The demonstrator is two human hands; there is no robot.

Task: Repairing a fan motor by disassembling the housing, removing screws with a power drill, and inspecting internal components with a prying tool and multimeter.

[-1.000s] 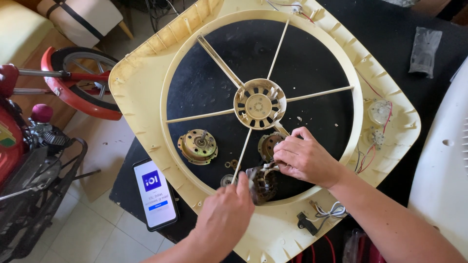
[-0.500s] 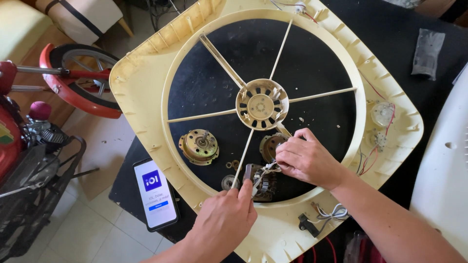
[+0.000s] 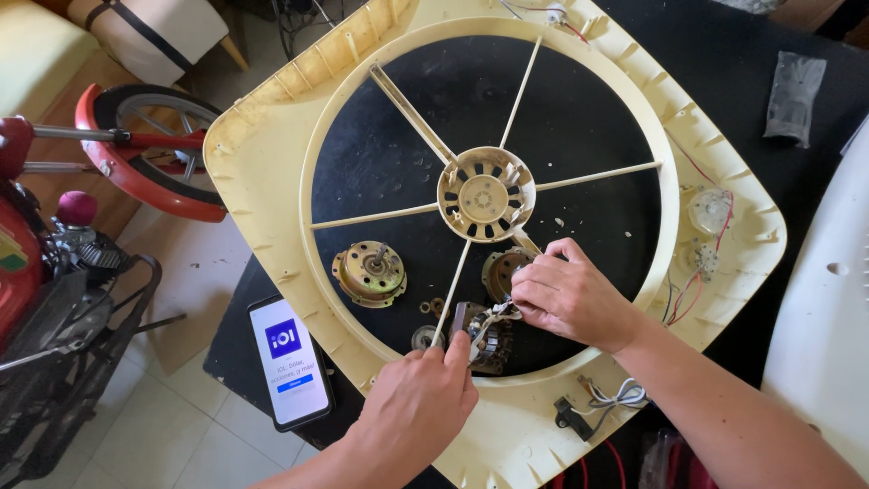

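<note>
Copper-wound motor stator (image 3: 484, 340), dark and ribbed, is pinched by both hands (image 3: 489, 362) inside the cream plastic frame (image 3: 262, 172).

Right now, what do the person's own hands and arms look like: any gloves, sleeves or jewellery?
Both are bare. The left hand and the right hand wear no gloves, and no rings or watch show. Both forearms are uncovered as far as the frame edge, with no sleeve in view.

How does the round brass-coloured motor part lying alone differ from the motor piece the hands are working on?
The brass-coloured motor cap lies untouched on the black table, left of a frame spoke; the wound motor core is pinched between the left hand and right hand. The cap looks smooth, round and golden; the core is darker, with pale wires trailing. Both sit inside the cream fan frame.
</note>
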